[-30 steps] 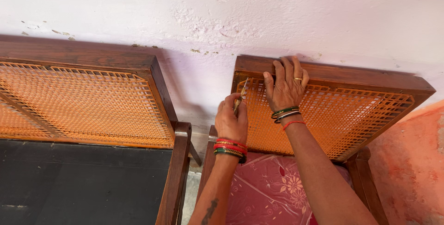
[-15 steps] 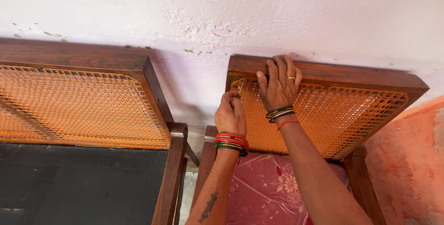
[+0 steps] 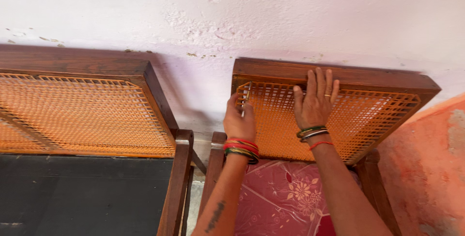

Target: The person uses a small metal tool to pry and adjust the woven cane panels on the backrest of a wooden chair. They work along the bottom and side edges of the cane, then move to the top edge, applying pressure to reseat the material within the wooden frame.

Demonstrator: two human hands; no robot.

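A person leans over a wooden chair that stands against a pale wall. The chair back is a brown frame filled with orange woven mesh. The right hand lies flat and open on the mesh, with its fingertips up on the top bar of the frame. It grasps nothing. The left hand is curled at the left edge of the mesh, near the top corner. Its grip looks clenched on something small and pale, but I cannot tell what that is.

The mesh looks thin, so I think a hard push from the flat hand could bend or tear it. The left fingers sit right by the frame edge and could get pinched or scraped there.

Room is tight. The chair back almost touches the wall, so nothing can go behind it. A second chair with the same mesh stands just beside it on the left, with only a narrow gap between the armrests. A red flowered cushion covers the seat below the hands. An orange wall closes the right side.
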